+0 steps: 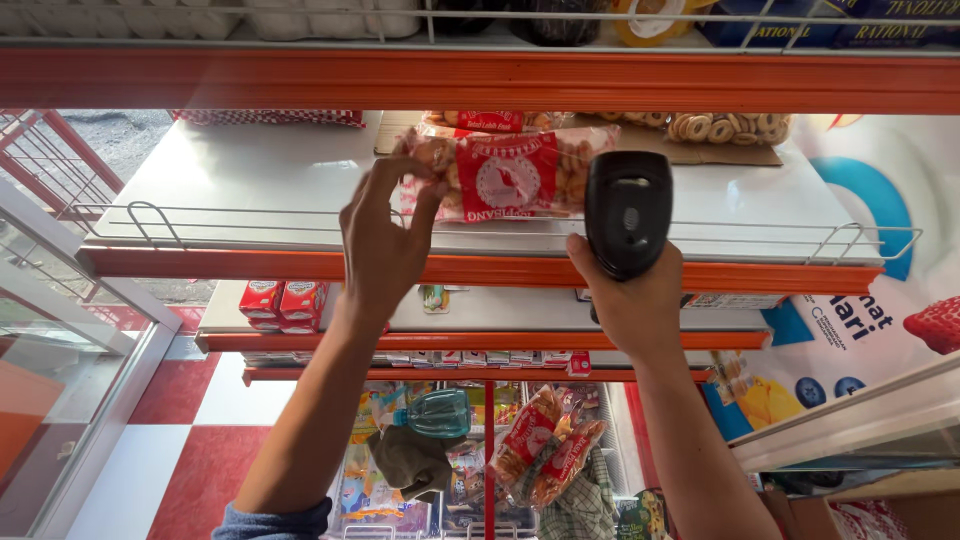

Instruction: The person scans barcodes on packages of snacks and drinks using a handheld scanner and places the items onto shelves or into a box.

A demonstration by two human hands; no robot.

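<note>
Shop shelving with orange front rails (480, 80), stacked in tiers, seen from below the top tier. Red-and-white checkered floor (190, 420) at seven o'clock, glass door frame (70, 330) at nine. White shelf board (260, 180) fenced by a thin wire guard (150, 222), mostly bare on its left half. Small red cartons (282, 300) on the tier beneath, at eight o'clock from the left hand.

Left hand (385, 240) raised to the shelf edge, fingers curled and pinching the left end of a clear bag of small round biscuits (510, 175). Bag lying flat at twelve o'clock on the white shelf, red label with white emblem across its middle, upside down to the viewer, golden pieces showing at both ends. Second similar bag (490, 121) just behind it; ring-shaped biscuits in another clear bag (730, 127) at one o'clock.

Right hand (630, 300) wrapped tight around the handle of a black barcode scanner (627, 212), head of it overlapping the bag's right end.

Scanner handle hidden inside the fist; trigger finger impossible to make out. Top tier goods cut off by the frame. Lower shelves crowded: teal bottle (435, 412), more red-labelled bags (545, 445), otherwise hard to tell apart. Poster with strawberry (935, 322) cut off at three o'clock.
</note>
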